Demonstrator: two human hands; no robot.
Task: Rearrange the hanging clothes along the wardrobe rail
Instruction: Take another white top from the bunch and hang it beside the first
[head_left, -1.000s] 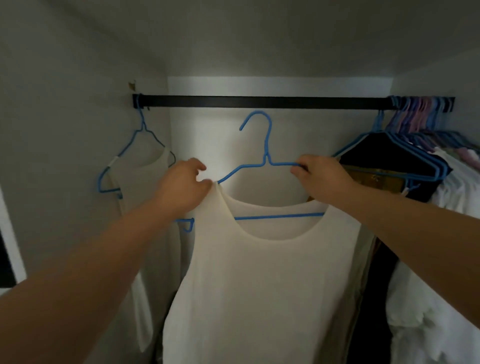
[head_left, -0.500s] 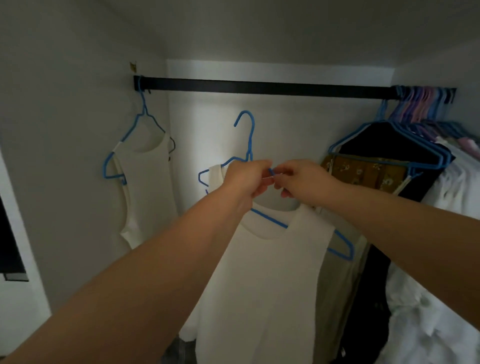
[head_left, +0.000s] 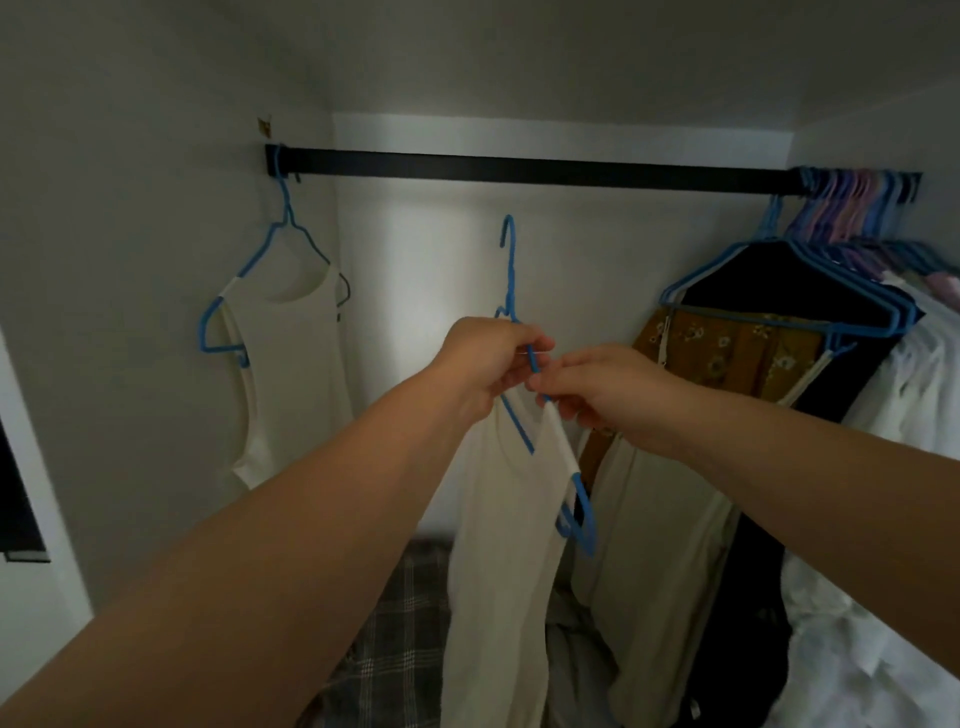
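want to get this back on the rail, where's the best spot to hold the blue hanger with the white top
Grip the blue hanger at its neck, just under the hook, coming from below and in front. The hook is off the black rail and points up, and the hanger is turned edge-on, so a hold there, near where the left hand already pinches the wire, probably steers it best. The white top hangs clear below.

- Plain white back wall (head_left: 426, 249) with a soft bright patch of light in the middle.
- Plain white side wall (head_left: 130, 208) on the left, in shadow.
- Grey ceiling (head_left: 519, 47) above.
- Dark edge (head_left: 15, 509) at far left.
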